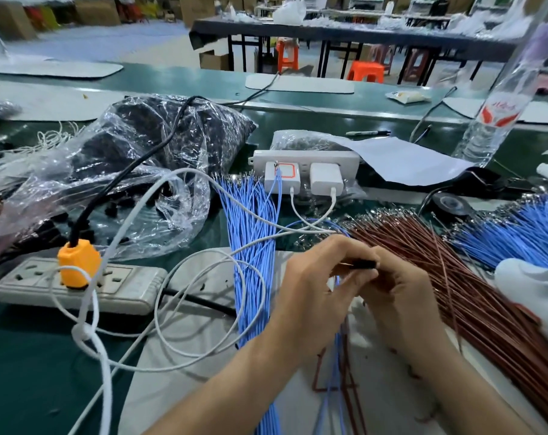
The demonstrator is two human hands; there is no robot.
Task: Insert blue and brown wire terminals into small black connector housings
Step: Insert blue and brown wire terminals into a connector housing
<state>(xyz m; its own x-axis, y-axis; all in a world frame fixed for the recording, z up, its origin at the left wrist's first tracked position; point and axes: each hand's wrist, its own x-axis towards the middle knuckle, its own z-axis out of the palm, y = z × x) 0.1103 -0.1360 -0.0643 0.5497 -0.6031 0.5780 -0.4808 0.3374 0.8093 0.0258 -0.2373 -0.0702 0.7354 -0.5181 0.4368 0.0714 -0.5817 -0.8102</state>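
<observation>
I am holding a small black connector (364, 264) between my left hand (313, 287) and my right hand (401, 293), both with fingers curled tight on it, above the grey mat (203, 387). My fingers are hiding most of it. Loose wires (338, 365) are hanging beneath my hands, their upper ends concealed. Blue wires (254, 246) are lying left, brown wires (461, 277) right.

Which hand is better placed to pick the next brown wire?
Right, probably: the right hand borders the brown wire bundle, while the left hand lies farther off. Both pinch the black housing.
</observation>
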